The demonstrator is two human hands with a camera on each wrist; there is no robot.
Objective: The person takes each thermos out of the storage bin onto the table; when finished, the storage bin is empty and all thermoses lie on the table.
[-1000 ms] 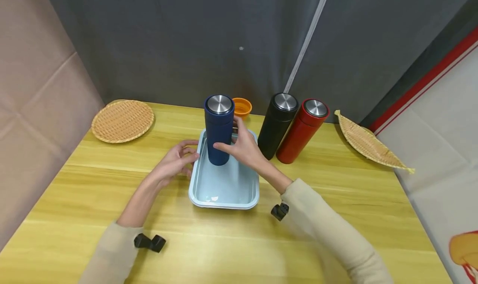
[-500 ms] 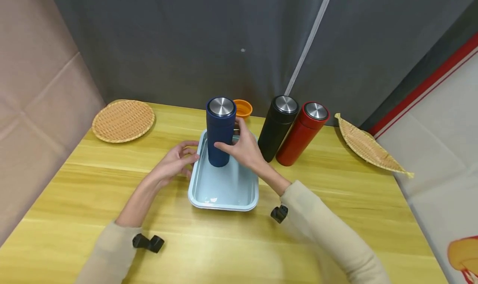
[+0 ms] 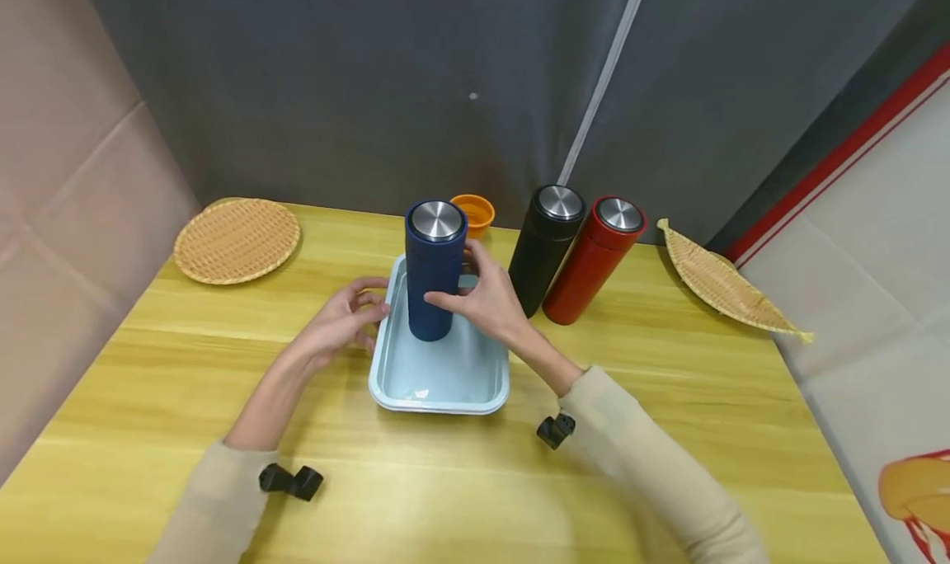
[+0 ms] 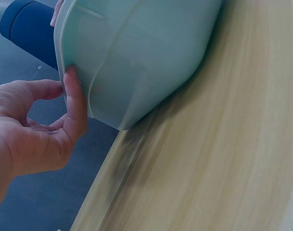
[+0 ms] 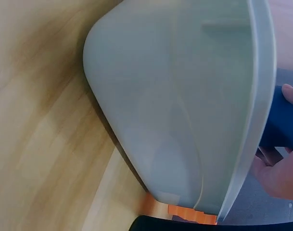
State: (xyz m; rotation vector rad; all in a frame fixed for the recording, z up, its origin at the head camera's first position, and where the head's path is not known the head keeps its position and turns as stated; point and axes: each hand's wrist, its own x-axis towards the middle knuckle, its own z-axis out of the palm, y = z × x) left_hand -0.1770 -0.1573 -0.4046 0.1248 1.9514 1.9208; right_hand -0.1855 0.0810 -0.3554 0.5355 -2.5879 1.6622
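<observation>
A navy blue thermos (image 3: 430, 279) stands nearly upright within the pale blue plastic box (image 3: 438, 405), its steel-topped lid well above the rim. My right hand (image 3: 486, 296) grips the thermos from the right, thumb across its front and fingers reaching behind it. At the box's left rim, my left hand (image 3: 343, 323) pinches the edge with thumb and fingers. The left wrist view shows one finger (image 4: 75, 103) flat against the box's outer wall, just under the rim. The thermos (image 5: 282, 120) and part of the right hand appear beyond the rim in the right wrist view.
A black thermos (image 3: 544, 255) and a red thermos (image 3: 594, 271) lean close together right of the box. Behind it sits an orange bowl (image 3: 475, 211). Round woven trays (image 3: 237, 241) lie at left; a leaf-shaped woven tray (image 3: 723, 284) lies at right. A dark curtain (image 3: 334, 94) hangs behind the table.
My right hand has brought the navy thermos slightly lower in the box, toward me. The left hand keeps its place on the rim. The whole head view has shifted a little.
</observation>
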